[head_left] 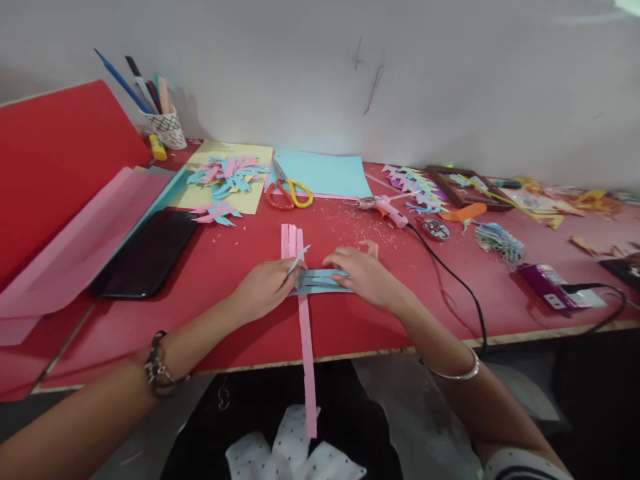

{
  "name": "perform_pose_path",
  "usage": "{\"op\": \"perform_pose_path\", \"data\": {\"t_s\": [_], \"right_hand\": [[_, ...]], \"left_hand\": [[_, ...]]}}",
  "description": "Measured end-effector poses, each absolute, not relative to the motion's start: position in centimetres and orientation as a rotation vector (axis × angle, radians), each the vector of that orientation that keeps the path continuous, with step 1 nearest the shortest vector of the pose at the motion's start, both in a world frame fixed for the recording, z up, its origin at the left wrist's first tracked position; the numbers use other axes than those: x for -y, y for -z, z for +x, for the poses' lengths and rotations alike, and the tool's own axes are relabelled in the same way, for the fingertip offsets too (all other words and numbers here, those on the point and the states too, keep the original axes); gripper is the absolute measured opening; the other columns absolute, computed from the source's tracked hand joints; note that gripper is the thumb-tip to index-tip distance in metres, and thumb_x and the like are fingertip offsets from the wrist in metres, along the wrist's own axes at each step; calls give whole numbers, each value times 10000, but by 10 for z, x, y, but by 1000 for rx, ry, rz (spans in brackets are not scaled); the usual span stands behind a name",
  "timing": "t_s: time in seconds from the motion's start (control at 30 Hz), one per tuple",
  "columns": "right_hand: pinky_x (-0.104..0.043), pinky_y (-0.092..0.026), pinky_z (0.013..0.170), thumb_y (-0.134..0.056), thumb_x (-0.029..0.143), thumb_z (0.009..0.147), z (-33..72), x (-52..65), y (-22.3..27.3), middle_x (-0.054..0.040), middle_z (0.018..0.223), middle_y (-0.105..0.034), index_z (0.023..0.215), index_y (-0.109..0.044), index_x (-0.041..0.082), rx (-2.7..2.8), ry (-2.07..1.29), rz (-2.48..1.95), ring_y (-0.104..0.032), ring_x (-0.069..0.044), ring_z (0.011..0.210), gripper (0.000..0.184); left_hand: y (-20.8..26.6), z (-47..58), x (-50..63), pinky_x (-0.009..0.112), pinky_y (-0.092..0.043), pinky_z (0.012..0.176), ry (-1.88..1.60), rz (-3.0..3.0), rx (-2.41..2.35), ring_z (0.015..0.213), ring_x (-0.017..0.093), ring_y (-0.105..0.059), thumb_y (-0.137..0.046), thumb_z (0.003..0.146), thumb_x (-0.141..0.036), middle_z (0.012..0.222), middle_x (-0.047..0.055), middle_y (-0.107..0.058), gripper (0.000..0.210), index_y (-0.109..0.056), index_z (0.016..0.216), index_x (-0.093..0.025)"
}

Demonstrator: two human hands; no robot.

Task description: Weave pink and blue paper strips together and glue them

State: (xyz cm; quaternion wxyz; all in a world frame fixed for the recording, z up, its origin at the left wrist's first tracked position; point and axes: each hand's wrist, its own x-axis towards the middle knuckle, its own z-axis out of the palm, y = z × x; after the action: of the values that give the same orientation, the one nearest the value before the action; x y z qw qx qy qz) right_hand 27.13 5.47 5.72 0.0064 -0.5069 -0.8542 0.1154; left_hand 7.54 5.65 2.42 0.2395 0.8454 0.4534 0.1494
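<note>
Pink and light-blue paper strips cross each other on the red table in front of me. My left hand (270, 283) is closed at the crossing, its fingers pinching the raised end of a blue paper strip (300, 255). My right hand (367, 275) rests over the right ends of the flat blue strips (320, 281), fingers apart, touching them. Short pink strips (292, 239) stick out beyond the crossing. One long pink strip (307, 363) runs toward me and hangs over the table edge. My left fingers partly hide the crossing.
Behind lie scissors (290, 193), a blue sheet (325, 172) and a pink glue gun (385, 205) with its black cord (457, 277). Folded paper stars (230, 172) lie on yellow paper. A black phone (150, 257) is left; a purple extension box (545, 287) is right.
</note>
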Motion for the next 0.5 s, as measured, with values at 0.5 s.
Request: {"op": "perform_pose_path", "data": {"t_s": [0.5], "right_hand": [[-242,-402,663,-473,141,730,263,-83,-66,21,698,-544,908,-550,140,2160,-1079,-1138,-507,-91,657,194]], "left_hand": [[-28,77,-56,266,-437,601,-390,2331,-1296,647,188,-596,-263,829,-292,694,29,-632,357,-548,1017,-187]]}}
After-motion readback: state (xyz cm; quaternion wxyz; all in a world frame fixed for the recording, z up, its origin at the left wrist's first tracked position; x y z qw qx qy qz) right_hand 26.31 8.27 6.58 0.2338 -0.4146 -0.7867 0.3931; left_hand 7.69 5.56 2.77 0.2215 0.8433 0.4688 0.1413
